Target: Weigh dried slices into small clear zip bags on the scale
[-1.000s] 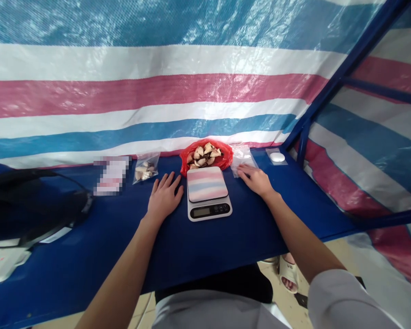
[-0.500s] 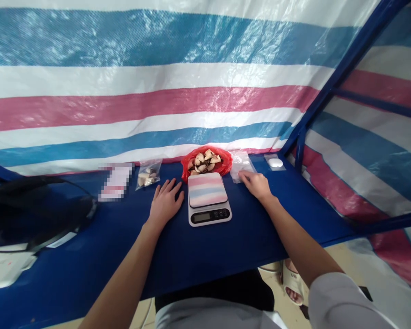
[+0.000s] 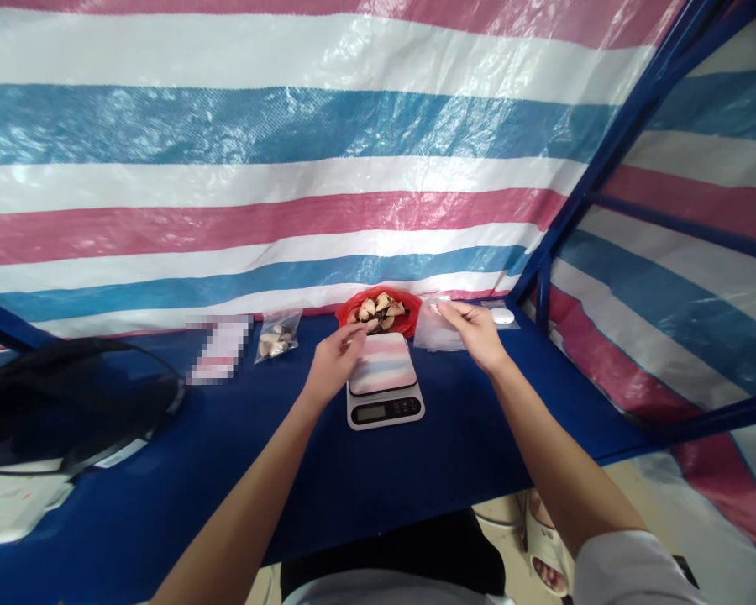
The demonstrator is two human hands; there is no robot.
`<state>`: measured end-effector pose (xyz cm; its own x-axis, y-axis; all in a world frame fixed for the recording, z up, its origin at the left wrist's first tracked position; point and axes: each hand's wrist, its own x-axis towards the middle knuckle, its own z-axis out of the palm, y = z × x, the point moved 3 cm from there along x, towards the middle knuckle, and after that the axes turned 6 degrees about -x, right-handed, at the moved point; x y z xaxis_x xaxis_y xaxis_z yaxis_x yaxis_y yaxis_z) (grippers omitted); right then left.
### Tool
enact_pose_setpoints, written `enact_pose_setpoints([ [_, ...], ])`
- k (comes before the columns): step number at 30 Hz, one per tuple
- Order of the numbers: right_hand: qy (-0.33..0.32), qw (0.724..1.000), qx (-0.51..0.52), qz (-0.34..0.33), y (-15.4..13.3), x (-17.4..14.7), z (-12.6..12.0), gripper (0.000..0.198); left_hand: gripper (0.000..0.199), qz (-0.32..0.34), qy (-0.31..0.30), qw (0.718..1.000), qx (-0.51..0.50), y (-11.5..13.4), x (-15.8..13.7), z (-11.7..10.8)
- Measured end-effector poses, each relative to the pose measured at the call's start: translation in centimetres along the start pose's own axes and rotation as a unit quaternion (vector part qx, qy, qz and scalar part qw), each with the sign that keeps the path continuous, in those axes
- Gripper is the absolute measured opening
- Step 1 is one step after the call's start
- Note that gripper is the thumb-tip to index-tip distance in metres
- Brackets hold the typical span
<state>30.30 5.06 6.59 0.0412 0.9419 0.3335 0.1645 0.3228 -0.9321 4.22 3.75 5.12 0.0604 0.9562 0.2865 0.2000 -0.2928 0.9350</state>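
My right hand pinches the top of a clear plastic zip bag and holds it up a little, to the right of the red bag. With fingers loosely bent and nothing seen in them, my left hand hovers at the left edge of a white kitchen scale. The display of the scale looks blank. Right behind the scale, an open red plastic bag holds pale, dark-edged dried pieces. Another clear bag with several similar pieces lies to the left.
A white rounded object lies on a small clear bag at the far right. To the left are a blurred paper card, a round black mesh item and a white power strip. Striped sheeting walls the blue table.
My left hand has lifted off the table and moved right to the scale. My right hand has raised the clear bag off the table. The view has tilted up slightly.
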Motion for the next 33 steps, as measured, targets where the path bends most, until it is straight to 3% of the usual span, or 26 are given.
enact_pose_setpoints([
  [4,-0.032,0.994,0.103,0.032,-1.4,-0.1,2.5,0.031,0.036,-0.155,-0.035,0.974,-0.162,1.1,0.2,2.6],
  [13,-0.015,0.964,0.261,0.056,-2.6,0.8,6.2,0.035,0.043,-0.292,-0.046,0.912,-0.284,0.6,-0.4,3.1],
  [18,-0.044,0.953,0.288,0.083,-1.5,-0.1,7.1,0.035,0.021,-0.266,0.027,0.862,-0.432,0.6,0.9,3.1],
  [21,-0.035,0.952,0.282,0.111,-0.1,-0.9,7.0,0.037,0.022,-0.237,0.089,0.848,-0.465,-0.1,1.6,2.7],
  [26,-0.049,0.953,0.261,0.145,1.6,-1.3,6.7,0.04,0.039,-0.151,0.124,0.877,-0.439,-0.9,2.6,1.4],
  [29,-0.073,0.959,0.224,0.158,1.8,-0.3,6.9,0.043,0.045,-0.101,0.109,0.91,-0.388,-0.7,3.1,0.1],
  [33,-0.097,0.968,0.165,0.162,1.4,2.1,7.7,0.044,0.051,-0.101,0.053,0.945,-0.307,-0.1,3.9,-2.3],
])
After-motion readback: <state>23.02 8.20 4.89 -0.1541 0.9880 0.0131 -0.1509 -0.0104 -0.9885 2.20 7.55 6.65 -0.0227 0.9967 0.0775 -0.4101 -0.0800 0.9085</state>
